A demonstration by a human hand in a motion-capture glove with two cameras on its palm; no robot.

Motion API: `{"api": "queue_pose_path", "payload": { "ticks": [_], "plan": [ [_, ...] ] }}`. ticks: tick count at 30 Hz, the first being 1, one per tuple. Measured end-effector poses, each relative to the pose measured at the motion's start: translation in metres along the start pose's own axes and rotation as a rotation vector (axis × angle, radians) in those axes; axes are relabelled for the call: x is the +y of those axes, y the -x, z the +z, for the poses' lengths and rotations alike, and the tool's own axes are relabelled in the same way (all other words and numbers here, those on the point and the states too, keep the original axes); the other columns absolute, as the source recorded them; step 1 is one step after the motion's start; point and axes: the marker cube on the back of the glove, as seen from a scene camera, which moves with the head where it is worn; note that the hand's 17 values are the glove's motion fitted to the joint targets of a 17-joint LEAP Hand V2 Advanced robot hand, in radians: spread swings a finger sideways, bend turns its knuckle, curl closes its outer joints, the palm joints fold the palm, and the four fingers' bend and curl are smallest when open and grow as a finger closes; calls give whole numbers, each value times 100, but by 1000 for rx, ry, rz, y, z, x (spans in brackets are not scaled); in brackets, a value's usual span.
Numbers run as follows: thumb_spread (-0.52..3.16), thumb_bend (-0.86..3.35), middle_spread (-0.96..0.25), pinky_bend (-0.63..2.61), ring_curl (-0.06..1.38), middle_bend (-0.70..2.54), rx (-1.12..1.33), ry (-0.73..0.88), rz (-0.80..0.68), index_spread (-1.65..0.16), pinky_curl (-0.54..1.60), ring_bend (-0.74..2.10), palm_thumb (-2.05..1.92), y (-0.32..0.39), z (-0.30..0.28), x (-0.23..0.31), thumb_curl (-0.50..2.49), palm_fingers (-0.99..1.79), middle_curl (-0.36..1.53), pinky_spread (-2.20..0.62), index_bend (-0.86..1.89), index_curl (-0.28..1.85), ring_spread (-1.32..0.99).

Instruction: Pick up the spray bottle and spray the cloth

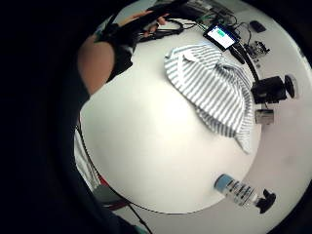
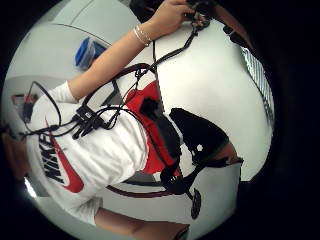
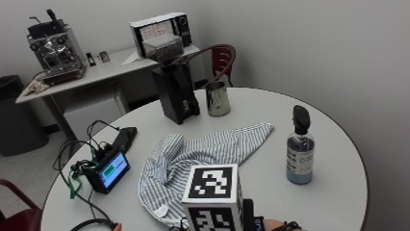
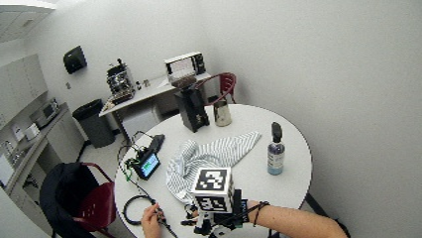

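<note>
Soft striped cloth (image 3: pixel 205 159), clear plastic spray bottle (image 3: pixel 300 154), shiny metal pitcher (image 3: pixel 218 98).

On the round worktop (image 3: pixel 333 192), the cloth (image 3: pixel 198 163) lies near the middle. The spray bottle (image 3: pixel 300 147) stands upright to its right, apart from it. Behind the cloth stands a metal jug (image 3: pixel 218 98), just beside a tall box-shaped device (image 3: pixel 176 91) on its left. Left of the cloth, a small screen (image 3: pixel 108 171) sits by the worktop's edge. The hand (image 4: pixel 234 215) hovers at the near edge, in front of the cloth.
</note>
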Motion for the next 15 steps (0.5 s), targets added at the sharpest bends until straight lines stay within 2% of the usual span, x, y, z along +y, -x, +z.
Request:
{"api": "queue_pose_path", "payload": {
  "ticks": [7,15],
  "plan": [
    [74,26,-6,44,19,35,10,-1,31,-32,20,38,46,-3,-1,14,11,61,18,16,11,11,-2],
    [96,22,-7,44,23,36,13,-31,46,-38,25,39,49,-7,-6,11,15,58,24,19,11,14,-2]
  ]
}}
